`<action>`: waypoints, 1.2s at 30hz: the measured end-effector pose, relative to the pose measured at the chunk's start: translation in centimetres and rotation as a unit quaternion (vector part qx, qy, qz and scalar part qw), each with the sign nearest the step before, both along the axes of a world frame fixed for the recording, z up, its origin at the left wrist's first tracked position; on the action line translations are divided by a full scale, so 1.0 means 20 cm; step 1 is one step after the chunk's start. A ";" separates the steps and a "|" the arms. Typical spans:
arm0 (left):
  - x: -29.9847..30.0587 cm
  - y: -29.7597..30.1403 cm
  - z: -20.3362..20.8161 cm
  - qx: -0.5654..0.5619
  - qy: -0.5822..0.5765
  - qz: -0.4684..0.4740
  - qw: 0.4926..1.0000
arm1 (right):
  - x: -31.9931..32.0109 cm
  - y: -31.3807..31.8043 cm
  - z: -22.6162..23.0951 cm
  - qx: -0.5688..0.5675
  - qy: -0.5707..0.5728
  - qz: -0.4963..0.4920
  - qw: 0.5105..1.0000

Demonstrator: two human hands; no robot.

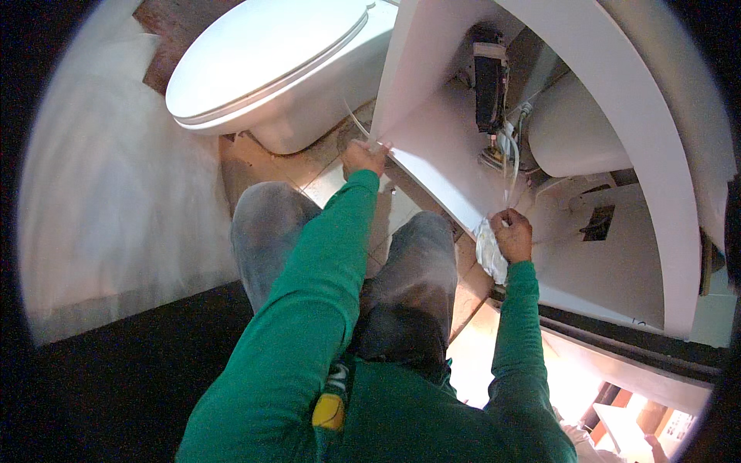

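Note:
My left hand (363,157) is closed in a pinch near the front edge of the white cabinet panel (421,176). A thin, pale, flexible strip (355,117) sticks up from its fingertips; whether it is a tube or a tie I cannot make out. My right hand (512,234) is at the cabinet's lower opening, fingers closed on a crumpled white cloth or plastic (488,251) that hangs beside it. Thin white tubes (515,166) run down from a black and white cylindrical device (489,85) to just above these fingers; contact with them is unclear.
A white toilet (262,69) with its lid down stands at the left front. Inside the cabinet are a large white rounded vessel (579,127) and a dark square cutout (597,223). A yellow tool (329,411) hangs at my side. Another person's hand (656,447) shows lower right.

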State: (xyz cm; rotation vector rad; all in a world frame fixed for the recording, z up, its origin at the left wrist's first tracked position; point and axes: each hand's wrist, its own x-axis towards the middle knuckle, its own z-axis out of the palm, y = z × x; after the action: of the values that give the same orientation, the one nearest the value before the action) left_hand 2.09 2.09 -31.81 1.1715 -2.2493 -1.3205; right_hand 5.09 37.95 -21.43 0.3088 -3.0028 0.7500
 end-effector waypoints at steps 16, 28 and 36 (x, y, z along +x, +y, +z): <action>-0.05 0.05 0.20 -0.240 -0.067 -0.084 0.965 | 0.17 -0.05 -0.26 -0.058 0.052 -0.001 0.997; 0.20 0.52 0.00 -0.072 0.087 -0.218 0.969 | 0.12 -0.15 -0.30 -0.154 0.078 -0.023 0.985; 0.64 0.72 1.10 -0.071 0.255 -0.418 0.869 | 0.14 -0.35 0.51 -0.658 -0.263 -0.056 0.703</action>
State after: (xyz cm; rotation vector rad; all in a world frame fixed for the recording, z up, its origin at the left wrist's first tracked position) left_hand 14.90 16.57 -9.89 -0.2838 -2.4102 -1.4423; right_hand 7.90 30.86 -11.15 -0.2033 -1.8654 2.9204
